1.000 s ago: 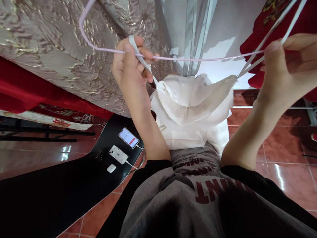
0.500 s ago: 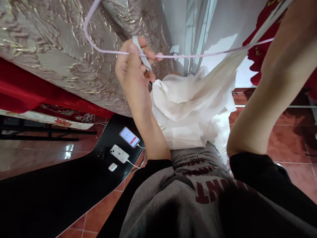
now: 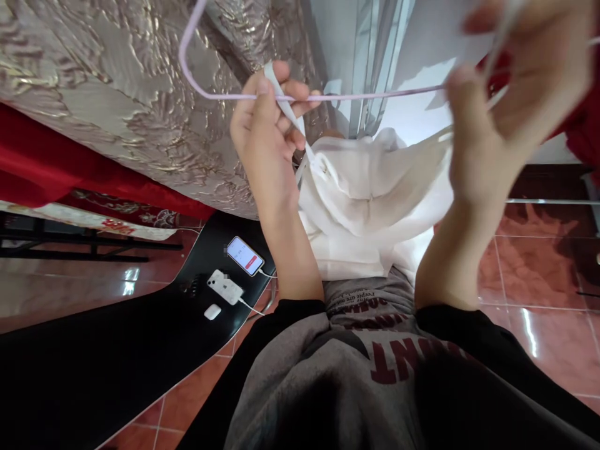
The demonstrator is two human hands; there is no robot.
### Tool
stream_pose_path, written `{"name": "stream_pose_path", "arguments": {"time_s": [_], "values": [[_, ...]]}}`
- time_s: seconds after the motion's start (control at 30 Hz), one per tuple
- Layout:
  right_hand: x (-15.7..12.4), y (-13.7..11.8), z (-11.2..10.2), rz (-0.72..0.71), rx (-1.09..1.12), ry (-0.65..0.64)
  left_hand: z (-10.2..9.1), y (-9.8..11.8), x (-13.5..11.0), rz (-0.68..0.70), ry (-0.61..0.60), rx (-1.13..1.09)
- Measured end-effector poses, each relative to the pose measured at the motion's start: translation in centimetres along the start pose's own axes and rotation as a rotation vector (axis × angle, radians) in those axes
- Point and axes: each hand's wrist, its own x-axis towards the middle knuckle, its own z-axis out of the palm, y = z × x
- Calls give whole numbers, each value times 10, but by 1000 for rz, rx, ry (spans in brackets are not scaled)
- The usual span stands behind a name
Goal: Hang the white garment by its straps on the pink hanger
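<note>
My left hand (image 3: 267, 128) is closed around the lower bar of a pale purple clothes hanger (image 3: 375, 96). A narrow white strap (image 3: 287, 109) is pinched under its thumb and crosses the bar. The strap runs down to a white garment (image 3: 370, 206) of thin fabric, which hangs in front of my lap. At the upper right, my right hand (image 3: 501, 119) is smeared by motion, its thumb by the hanger's bar. A second pale strap passes beside its blurred fingers, and whether they grip it is unclear.
Gold-patterned beige fabric (image 3: 117, 119) hangs at the left, close to my left hand. On a black bench (image 3: 117, 350) lie a lit phone (image 3: 245, 256), another phone (image 3: 225, 287) and a small white case (image 3: 212, 311), with cables on both phones. Red fabric (image 3: 581, 137) hangs at the right.
My right hand has come down and left into view, near the hanger's bar. My left hand has shifted slightly right with the hanger and strap, and the garment has moved along.
</note>
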Motion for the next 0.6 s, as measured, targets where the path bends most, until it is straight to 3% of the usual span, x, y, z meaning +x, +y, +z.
{"name": "stream_pose_path", "arguments": {"time_s": [0.1,0.17,0.3,0.4,0.5,0.6], "values": [[-4,0,23,-51,61,40,-9,0,0,36,17,41],[-6,7,28,-35,90,78,-22,1,1,126,94,66],[-7,18,24,-56,188,163,-46,10,2,431,259,210],[-7,16,20,-58,252,168,-50,20,7,541,298,373],[-7,8,19,0,233,146,-44,31,19,563,224,407],[-9,5,22,36,207,164,-32,41,34,366,39,409]]}}
